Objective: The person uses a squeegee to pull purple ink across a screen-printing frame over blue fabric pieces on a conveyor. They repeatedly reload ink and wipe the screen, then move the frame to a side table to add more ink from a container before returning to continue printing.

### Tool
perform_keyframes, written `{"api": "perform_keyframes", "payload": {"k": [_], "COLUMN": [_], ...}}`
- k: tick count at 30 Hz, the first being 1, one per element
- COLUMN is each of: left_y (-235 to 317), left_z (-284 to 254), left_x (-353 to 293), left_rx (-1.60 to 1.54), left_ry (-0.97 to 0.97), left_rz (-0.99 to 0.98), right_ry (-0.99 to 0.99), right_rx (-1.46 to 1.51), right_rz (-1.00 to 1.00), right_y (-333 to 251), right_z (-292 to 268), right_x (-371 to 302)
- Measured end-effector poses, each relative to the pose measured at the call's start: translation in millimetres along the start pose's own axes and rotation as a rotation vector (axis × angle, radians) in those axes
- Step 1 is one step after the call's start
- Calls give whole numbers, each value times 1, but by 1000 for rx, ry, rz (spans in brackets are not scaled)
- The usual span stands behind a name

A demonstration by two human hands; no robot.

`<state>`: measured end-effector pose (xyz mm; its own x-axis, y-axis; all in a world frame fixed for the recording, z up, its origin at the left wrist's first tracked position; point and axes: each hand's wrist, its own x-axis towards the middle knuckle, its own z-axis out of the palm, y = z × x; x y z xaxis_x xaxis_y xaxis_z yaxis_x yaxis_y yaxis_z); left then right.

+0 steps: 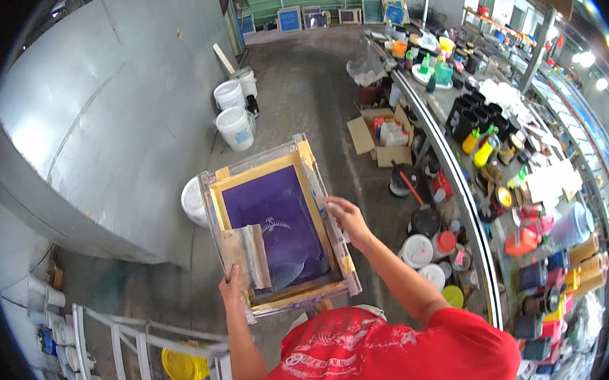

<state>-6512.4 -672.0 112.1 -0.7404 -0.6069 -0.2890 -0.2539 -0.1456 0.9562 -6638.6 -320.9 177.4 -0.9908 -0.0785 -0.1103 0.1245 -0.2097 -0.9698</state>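
In front of my body I carry a screen printing frame (313, 189) with tape along its edges and a dark purple mesh (270, 210) bearing a pale printed design. My left hand (232, 288) is closed on its near left side, with the thumb up against a squeegee (244, 258). That squeegee lies tilted over the mesh's left part and has a worn, pale blade holder. My right hand (347, 219) grips the frame's right side about midway. Something whitish shows beneath that hand, too small to make out. The fingers under the frame are hidden.
White buckets (234, 128) line the grey curved panel (102, 119) on the left. Bottles and tubs crowd a long bench (452, 180) at right, with an open carton (383, 135) beside it. A metal rack (117, 337) stands near left. Several more frames (290, 19) lean at the far wall.
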Motion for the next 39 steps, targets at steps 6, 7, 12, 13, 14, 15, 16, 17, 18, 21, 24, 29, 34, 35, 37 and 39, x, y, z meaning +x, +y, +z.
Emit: {"api": "perform_keyframes", "payload": {"k": [6, 7, 12, 13, 14, 15, 16, 17, 18, 21, 24, 29, 34, 35, 37, 39], "left_y": [58, 65, 94, 105, 116, 127, 140, 151, 157, 173, 179, 193, 232, 246, 284, 309], "left_z": [94, 113, 219, 242, 260, 281, 307, 329, 337, 370, 399, 455, 538, 549, 593, 621], "left_x": [126, 151, 251, 273, 292, 312, 332, 352, 367, 410, 450, 521, 643, 668, 733, 777], "left_rx": [26, 85, 84, 107, 130, 155, 114, 83, 82, 25, -48, -129, -74, -50, 55, -118], "left_ry": [-217, -253, -250, -274, -294, -305, -314, -314, -305, -212, -168, -123, -96, -87, -56, -115], "left_rz": [32, 27, 172, 153, 128, 112, 93, 82, 73, 101, 61, 8, 35, 39, 112, 46], "right_ry": [129, 143, 181, 184, 202, 182, 151, 136, 133, 40, 79, 47, 47, 3, 47, 77], "right_rx": [59, 92, 120, 106, 74, 66, 68, 54, 37, -1, -108, -180, -323, -256, -257, -247], "right_rz": [50, 60, 95, 86, 115, 97, 68, 81, 121, 70, 13, 51, -43, -10, -49, -8], "right_y": [-5, -2, -3, -9, -14, -24, -39, -54, -60, -82, -86, -95, -121, -131, -155, -163], "right_z": [-27, -33, -64, -67, -71, -75, -82, -87, -86, -82, -68, -49, -36, -35, -28, -27], "right_x": [101, 123, 243, 275, 304, 337, 376, 414, 443, 537, 617, 745, 898, 930, 997, 1036]}}
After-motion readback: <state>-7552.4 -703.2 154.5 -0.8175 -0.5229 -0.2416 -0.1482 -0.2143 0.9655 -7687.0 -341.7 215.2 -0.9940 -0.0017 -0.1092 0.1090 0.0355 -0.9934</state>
